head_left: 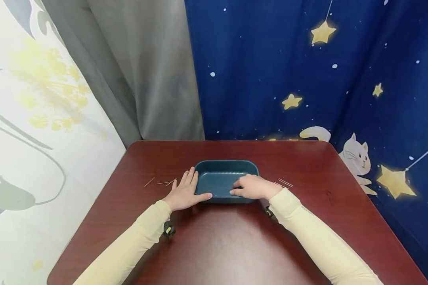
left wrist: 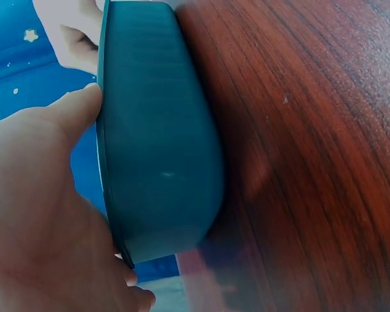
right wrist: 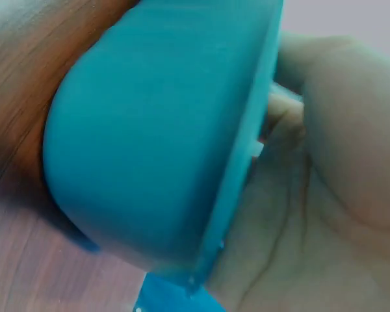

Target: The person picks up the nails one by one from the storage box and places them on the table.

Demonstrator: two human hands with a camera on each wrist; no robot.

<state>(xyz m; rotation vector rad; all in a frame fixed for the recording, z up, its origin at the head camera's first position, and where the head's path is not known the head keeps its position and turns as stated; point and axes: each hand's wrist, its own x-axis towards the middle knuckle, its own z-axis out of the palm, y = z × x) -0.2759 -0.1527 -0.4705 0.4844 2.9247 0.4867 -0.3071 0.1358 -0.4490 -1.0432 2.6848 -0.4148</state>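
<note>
Teal tray (head_left: 221, 180) is sitting on the red-brown surface (head_left: 214, 245), betw. both hands. Left hand (head_left: 185, 194) is resting flat vs its left wall, fingers straight, thumb on the near rim. Right hand (head_left: 255, 187) is gripping the right rim, fingers curling over it. Thin sticks (head_left: 285, 183) are lying just right of those fingers.

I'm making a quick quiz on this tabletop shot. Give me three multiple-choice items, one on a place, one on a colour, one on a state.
1. Where do the thin sticks lie?
A. inside the tray
B. on the table, either side of the tray
C. in a hand

2. What colour is the tray?
A. dark teal
B. red
C. white

3. How does the left hand lie?
A. clenched in the air
B. fingers straight along the tray's left side
C. flat in the lap

Key: 1 B, sticks rest on the table left and right; 2 A, the head view shows it; 3 B, the fingers are extended.
</note>
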